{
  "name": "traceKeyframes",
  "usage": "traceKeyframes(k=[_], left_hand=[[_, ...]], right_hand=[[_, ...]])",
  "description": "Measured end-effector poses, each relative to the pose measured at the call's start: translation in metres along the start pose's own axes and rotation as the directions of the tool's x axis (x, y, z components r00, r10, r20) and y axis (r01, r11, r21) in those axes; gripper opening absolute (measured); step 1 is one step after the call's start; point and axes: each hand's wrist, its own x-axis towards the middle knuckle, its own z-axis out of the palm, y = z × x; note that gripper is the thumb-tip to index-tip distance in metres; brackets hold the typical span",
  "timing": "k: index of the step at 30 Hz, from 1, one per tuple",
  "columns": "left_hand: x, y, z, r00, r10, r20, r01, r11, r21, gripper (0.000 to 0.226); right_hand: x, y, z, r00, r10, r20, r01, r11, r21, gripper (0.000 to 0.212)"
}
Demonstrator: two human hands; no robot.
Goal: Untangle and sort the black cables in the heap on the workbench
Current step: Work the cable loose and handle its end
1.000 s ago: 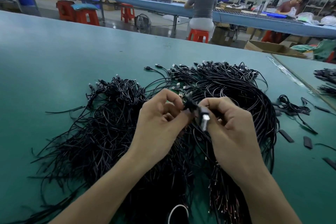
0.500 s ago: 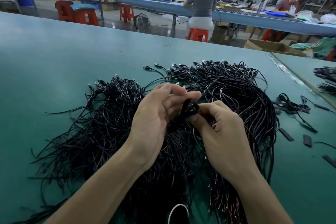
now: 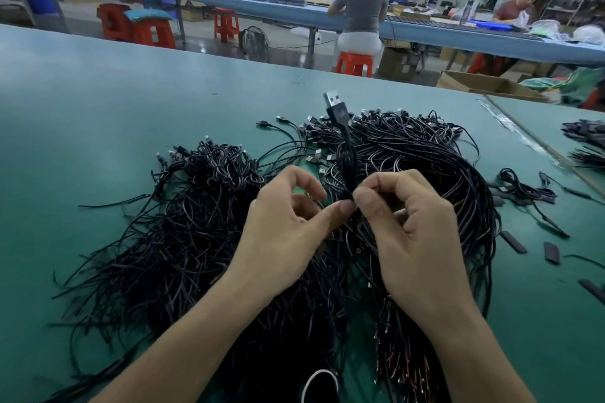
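Open cardboard box (image 3: 484, 86) beyond the far right edge of the tabletop (image 3: 98, 114); contents not readable. The heap of black cables (image 3: 196, 239) lies loose on the tabletop, in no container, spread under and around both hands. Left hand (image 3: 281, 235) and right hand (image 3: 419, 226) meet over the heap's middle. The thumb and curled fingers (image 3: 306, 179) of each pinch the lower end of one coiled cable (image 3: 347, 162), thumb tips almost touching. Half a second ago only a small black loop showed between the hands; now the coil stands upright above them, with its USB plug (image 3: 334, 105) pointing up and away. The heap itself has not shifted. Short black strips (image 3: 514, 241) lie apart to the right. A white ring (image 3: 320, 383) is cut off by the bottom edge. The forearms cover the near part of the heap.
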Motion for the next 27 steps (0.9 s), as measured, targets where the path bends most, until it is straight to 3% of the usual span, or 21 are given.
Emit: traceKeyframes(k=[5,8,11,17,20,22,25,27], left_hand=[[0.001,0.004,-0.003,0.998,-0.055,0.026,0.060,0.949,-0.311,0.007],[0.005,0.011,-0.009,0.996,-0.087,0.038,0.093,0.838,-0.538,0.033],[0.005,0.018,-0.009,0.994,-0.034,0.105,0.090,0.799,-0.595,0.029],[-0.001,0.014,-0.002,0.995,0.084,0.047,-0.053,0.885,-0.463,0.040],[0.000,0.009,0.000,0.990,0.136,0.044,-0.109,0.917,-0.383,0.020],[0.002,0.005,-0.001,0.992,0.118,0.049,-0.096,0.939,-0.331,0.009],[0.004,-0.003,-0.008,0.998,0.024,0.053,-0.017,0.992,-0.123,0.038],[0.003,-0.006,-0.009,0.994,-0.028,0.105,0.032,0.999,-0.029,0.044]], right_hand=[[-0.002,0.000,0.006,0.997,-0.014,0.072,0.012,1.000,0.022,0.012],[-0.003,0.002,0.008,0.995,0.000,0.100,0.002,1.000,-0.014,0.013],[-0.003,0.004,0.010,0.994,0.021,0.111,-0.019,1.000,-0.017,0.010],[-0.003,0.005,0.008,0.996,0.024,0.085,-0.019,0.998,-0.066,0.006],[-0.003,0.005,0.007,0.998,0.035,0.049,-0.033,0.998,-0.045,0.008],[-0.001,0.007,0.003,0.999,0.039,0.032,-0.037,0.998,-0.059,0.020],[0.001,0.010,-0.002,0.998,0.066,0.016,-0.065,0.997,-0.046,0.016],[0.002,0.009,-0.003,0.998,0.065,0.002,-0.065,0.998,-0.024,0.013]])
